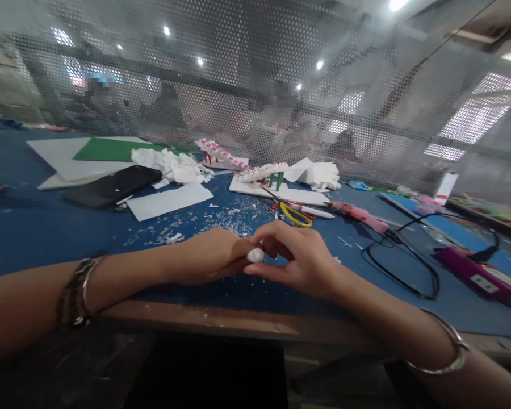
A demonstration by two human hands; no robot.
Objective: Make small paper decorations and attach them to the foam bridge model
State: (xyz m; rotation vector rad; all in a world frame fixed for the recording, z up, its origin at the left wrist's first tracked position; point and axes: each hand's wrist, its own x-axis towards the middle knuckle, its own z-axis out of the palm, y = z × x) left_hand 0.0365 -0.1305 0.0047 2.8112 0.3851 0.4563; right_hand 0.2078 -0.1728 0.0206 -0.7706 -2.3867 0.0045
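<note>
My left hand [208, 255] is closed around a small white wad [255, 255], perhaps crumpled paper, just above the front of the table. Curled in from the other side, my right hand [298, 255] pinches the wad's end with thumb and fingers. The rest of the wad is hidden inside my left fingers. Beyond my hands lie scissors [296, 215] with a yellow handle, a white pen-like stick [317, 211] and a pink glue gun [361, 216].
A small stair-like model [262, 172] stands on a white board, with another pink-and-white model [221, 153] behind. Paper strips [170, 165], a white sheet [170, 200] and a black phone [114, 186] lie left. A black cable [434, 278] and purple power strip [481, 275] lie right.
</note>
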